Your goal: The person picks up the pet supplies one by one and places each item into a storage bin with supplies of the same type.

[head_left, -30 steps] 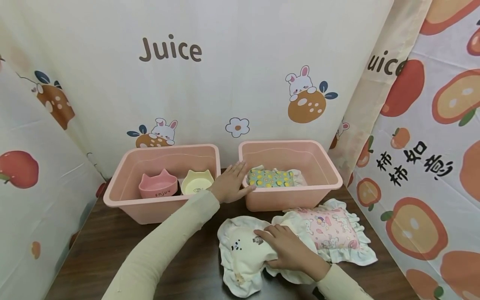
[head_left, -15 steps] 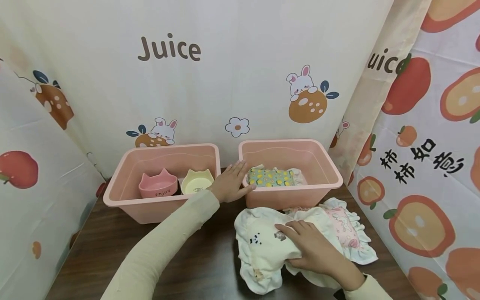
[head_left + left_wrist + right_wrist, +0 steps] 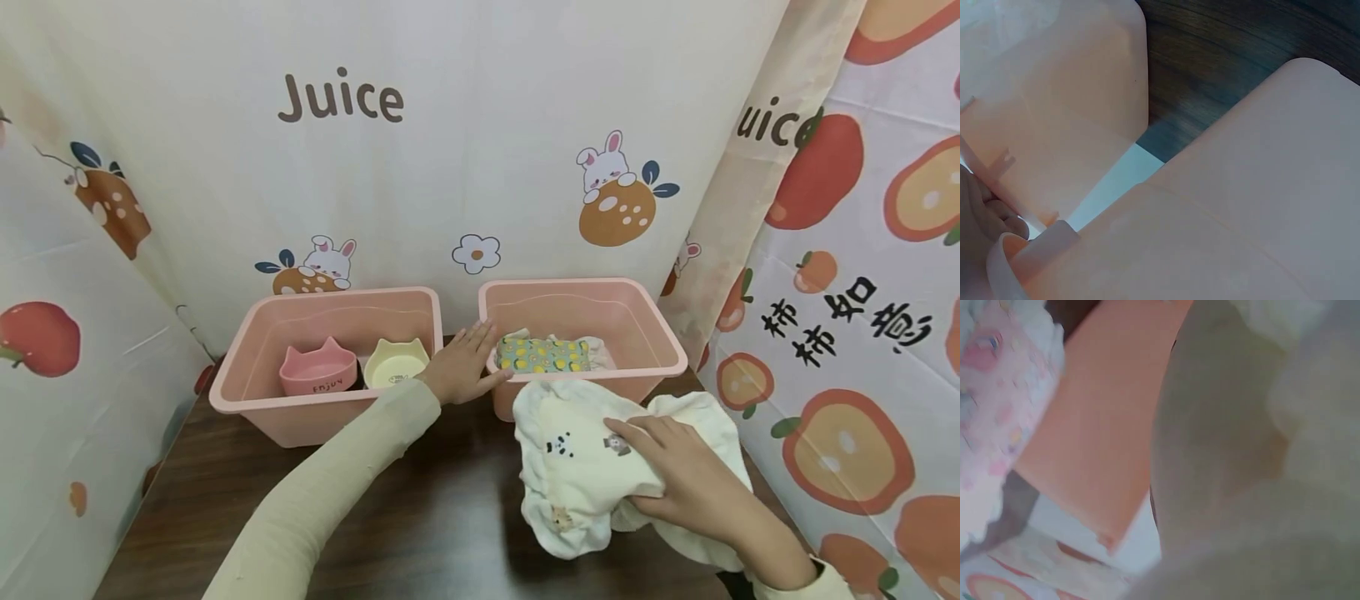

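Cream pillow (image 3: 581,467), one, ruffled, animal-printed: location?

Right hand (image 3: 693,479), fingers and thumb gripping its middle; in front of the right tub (image 3: 588,312), overlapping its near wall in the head view.

Left hand (image 3: 457,367)?

Open, fingers straight, resting on that tub's left rim.

Contents, right tub?

Lemon-print pillow (image 3: 543,356), one, at the left end.

Left tub (image 3: 300,418)?

Pink bowl (image 3: 318,372), one; yellow bowl (image 3: 390,360), one, just beside; both cat-eared.

Remaining stock?

Pink pillow (image 3: 1007,394), one, ruffled, near a tub wall, right wrist view.
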A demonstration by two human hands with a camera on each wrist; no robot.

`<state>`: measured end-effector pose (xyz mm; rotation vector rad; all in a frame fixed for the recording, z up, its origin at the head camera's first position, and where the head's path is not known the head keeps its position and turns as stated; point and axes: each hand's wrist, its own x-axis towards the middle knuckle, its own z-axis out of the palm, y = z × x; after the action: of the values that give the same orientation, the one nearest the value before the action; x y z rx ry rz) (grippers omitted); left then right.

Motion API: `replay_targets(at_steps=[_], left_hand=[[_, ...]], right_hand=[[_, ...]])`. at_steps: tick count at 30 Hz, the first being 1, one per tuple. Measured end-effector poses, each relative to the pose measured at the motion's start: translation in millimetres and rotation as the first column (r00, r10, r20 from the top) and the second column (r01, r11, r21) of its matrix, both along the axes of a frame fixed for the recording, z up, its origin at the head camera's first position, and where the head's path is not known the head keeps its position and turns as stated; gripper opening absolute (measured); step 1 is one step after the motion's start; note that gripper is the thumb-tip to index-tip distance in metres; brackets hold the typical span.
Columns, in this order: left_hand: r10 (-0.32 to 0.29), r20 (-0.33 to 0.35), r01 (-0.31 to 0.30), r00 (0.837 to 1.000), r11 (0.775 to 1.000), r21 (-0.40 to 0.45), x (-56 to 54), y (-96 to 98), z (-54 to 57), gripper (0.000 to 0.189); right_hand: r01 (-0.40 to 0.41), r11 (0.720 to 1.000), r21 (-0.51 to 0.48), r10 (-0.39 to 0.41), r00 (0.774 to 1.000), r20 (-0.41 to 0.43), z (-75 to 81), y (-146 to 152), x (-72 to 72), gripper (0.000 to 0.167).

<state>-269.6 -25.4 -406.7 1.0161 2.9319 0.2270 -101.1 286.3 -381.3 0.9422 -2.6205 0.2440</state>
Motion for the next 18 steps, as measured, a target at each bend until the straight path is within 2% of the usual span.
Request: replay_targets(at_steps=[8, 13, 18], left_hand=[[0.012, 0.005, -0.012, 1.000, 0.999, -0.030, -1.9, 0.8, -1.4, 0.083], [0.010, 0.015, -0.009, 1.000, 1.000, -0.022, -3.0, 1.7, -2.2, 0.083], [0.008, -0.003, -0.008, 1.000, 1.000, -0.015, -3.5, 1.4, -3.6, 0.083]], right_hand=[[-0.016, 0.999, -0.048, 0.014, 0.999, -0.049, 31.1, 13, -19.0, 0.086], [-0.013, 0.998, -0.069, 0.008, 0.997, -0.078, 47.5, 14, -39.2, 0.083], [-0.005, 0.996, -0.086, 0.000, 0.998, -0.058, 58.2, 14, -62.3, 0.083]])
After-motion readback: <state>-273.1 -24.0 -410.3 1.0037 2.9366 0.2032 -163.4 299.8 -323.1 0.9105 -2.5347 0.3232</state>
